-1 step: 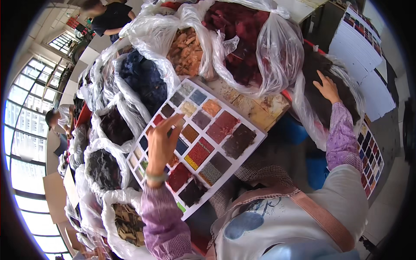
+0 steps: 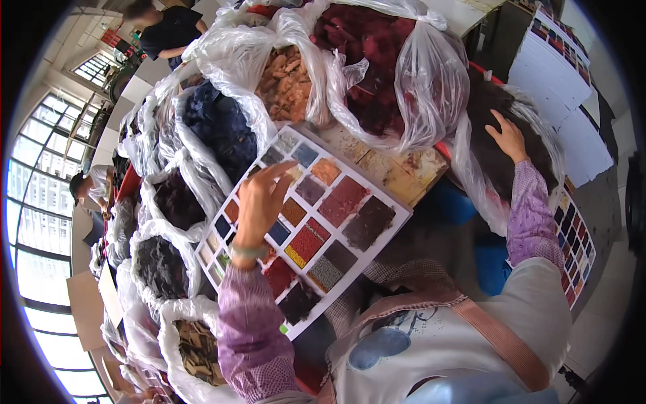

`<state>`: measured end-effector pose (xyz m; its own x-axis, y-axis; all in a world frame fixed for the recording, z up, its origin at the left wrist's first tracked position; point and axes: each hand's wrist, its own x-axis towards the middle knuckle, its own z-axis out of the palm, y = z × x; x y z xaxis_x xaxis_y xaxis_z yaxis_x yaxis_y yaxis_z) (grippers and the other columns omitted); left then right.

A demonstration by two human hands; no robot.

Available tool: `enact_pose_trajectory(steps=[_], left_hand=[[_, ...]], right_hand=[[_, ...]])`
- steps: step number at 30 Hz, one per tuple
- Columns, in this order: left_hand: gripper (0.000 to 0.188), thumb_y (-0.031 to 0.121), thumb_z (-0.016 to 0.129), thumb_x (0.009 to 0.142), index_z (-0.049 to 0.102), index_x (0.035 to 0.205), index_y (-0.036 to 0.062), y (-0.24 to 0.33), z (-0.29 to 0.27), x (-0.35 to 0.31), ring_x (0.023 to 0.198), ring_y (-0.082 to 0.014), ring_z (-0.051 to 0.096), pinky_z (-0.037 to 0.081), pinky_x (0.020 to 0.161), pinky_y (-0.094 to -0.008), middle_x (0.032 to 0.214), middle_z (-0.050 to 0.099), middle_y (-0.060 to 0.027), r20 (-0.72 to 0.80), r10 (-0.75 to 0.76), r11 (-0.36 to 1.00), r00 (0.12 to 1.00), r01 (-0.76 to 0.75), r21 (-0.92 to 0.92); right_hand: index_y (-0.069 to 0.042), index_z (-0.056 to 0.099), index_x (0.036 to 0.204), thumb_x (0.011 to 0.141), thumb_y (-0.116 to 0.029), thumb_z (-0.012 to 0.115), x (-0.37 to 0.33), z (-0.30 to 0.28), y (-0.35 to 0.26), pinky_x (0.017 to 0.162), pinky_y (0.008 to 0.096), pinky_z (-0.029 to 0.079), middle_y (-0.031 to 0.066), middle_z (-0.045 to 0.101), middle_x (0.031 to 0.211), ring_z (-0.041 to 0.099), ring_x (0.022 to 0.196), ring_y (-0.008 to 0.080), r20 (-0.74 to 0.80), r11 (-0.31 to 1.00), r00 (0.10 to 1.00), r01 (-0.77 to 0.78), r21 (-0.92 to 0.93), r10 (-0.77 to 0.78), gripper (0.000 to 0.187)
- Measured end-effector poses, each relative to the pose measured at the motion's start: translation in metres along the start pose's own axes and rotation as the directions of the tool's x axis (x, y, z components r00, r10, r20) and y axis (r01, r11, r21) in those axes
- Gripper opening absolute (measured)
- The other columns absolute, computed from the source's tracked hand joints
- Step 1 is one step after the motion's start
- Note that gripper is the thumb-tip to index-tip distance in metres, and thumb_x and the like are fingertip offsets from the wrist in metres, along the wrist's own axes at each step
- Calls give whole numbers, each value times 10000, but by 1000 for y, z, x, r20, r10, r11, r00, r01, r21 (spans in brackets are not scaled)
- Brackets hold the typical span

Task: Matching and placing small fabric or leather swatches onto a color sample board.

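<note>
A white board (image 2: 369, 250) with rows of coloured fluffy and grainy swatches lies tilted in front of me, its far edge by a yellowish stained block (image 2: 410, 165). My left hand (image 2: 261, 205) hovers over its left half, fingers bent and apart from the thumb, nothing visible in it. It covers some swatches. At the right, my right hand (image 2: 509, 137) is spread over a clear plastic bag of dark brown fluffy material (image 2: 486, 151). Whether its fingertips touch the material I cannot tell.
Open plastic bags surround the board: dark red fluff (image 2: 370, 101), orange flakes (image 2: 286, 81), navy fluff (image 2: 222, 124), dark grey fluff (image 2: 161, 266) and brown pieces (image 2: 198, 347). Another swatch sheet (image 2: 572, 246) is at the right. Two other people (image 2: 168, 30) are at the far left.
My left hand has shifted up and slightly right across the board, toward its far swatches. My right hand stays in nearly the same place.
</note>
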<state>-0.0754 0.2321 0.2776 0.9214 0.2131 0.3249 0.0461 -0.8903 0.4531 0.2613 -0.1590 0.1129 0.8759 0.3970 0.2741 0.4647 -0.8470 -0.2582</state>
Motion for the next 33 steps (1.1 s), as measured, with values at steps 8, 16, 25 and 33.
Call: enact_pose_trajectory(steps=[8, 16, 25, 33], left_hand=[[207, 129, 529, 751, 611, 940, 138, -23, 178, 190, 756, -257, 593, 474, 662, -366, 796, 624, -72, -121, 435, 872, 892, -384, 304], [217, 205, 581, 691, 601, 891, 122, -46, 165, 216, 859, -187, 567, 437, 759, -352, 905, 628, -11, -321, 366, 882, 874, -215, 420], [127, 234, 546, 663, 604, 679, 122, 27, 142, 200, 1038, -220, 426, 279, 843, -652, 984, 547, -29, -487, 552, 805, 677, -280, 522], [274, 283, 605, 699, 642, 892, 92, -41, -27, 12, 704, -327, 622, 510, 656, -391, 736, 626, -176, -490, -185, 959, 852, 266, 100]], right_hand=[[-168, 346, 1274, 757, -464, 566, 39, 1, -8, 835, 435, 403, 197, 466, 1143, 483, 1035, 374, -12, 957, 963, -265, 115, 268, 636], [-42, 585, 945, 734, -198, 653, 60, -37, -19, 707, 271, 436, 104, 609, 821, 570, 757, 179, -78, 960, 997, 44, 277, -24, 271], [-14, 586, 957, 814, -317, 596, 84, -58, 198, 443, 188, 309, -28, 530, 707, 409, 506, 39, 246, 885, 955, -252, 392, 163, 336], [-61, 564, 1056, 845, -310, 554, 68, -82, 13, 468, 169, 222, -52, 482, 739, 294, 545, 14, -65, 868, 989, 146, 475, -131, 327]])
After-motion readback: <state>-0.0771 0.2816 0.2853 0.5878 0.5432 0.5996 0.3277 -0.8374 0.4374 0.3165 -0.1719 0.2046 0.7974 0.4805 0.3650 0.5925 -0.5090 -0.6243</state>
